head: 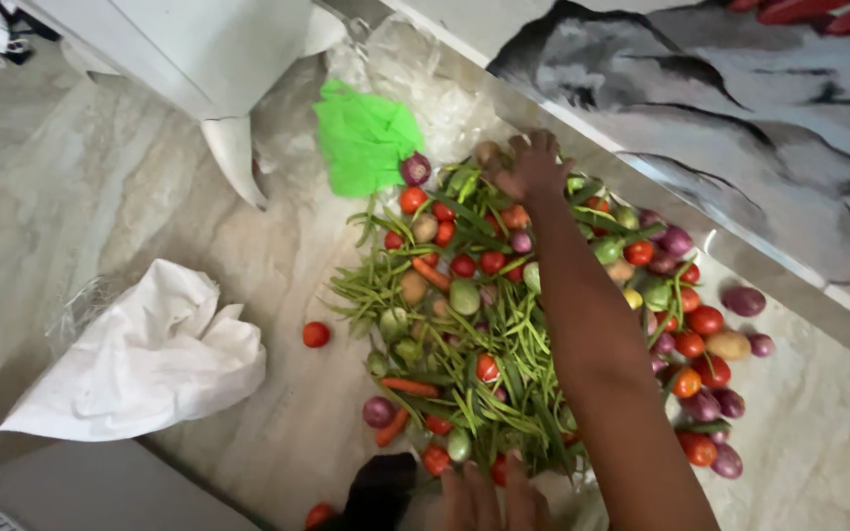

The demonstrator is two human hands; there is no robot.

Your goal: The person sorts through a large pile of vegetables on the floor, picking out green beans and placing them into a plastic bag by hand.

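Note:
A heap of vegetables (pixel 484 324) lies on the marble floor: long green beans (pixel 518 334), red tomatoes (pixel 705 320), carrots (pixel 410 386), purple onions (pixel 379 410), potatoes (pixel 728 344) and small green fruits. My right hand (pixel 533 167) reaches across the heap to its far edge. Its fingers curl down among the vegetables beside a brown potato (pixel 487 151), and I cannot tell whether they grip anything. My left hand (pixel 489 497) rests at the near edge of the heap with its fingers stretched out flat, holding nothing.
A green mesh bag (pixel 366 138) and clear plastic (pixel 425 84) lie beyond the heap. A crumpled white sack (pixel 150 354) sits on the left. Loose tomatoes (pixel 316 334) lie apart. A white furniture leg (pixel 233 157) stands at the back, a painted panel (pixel 740 128) on the right.

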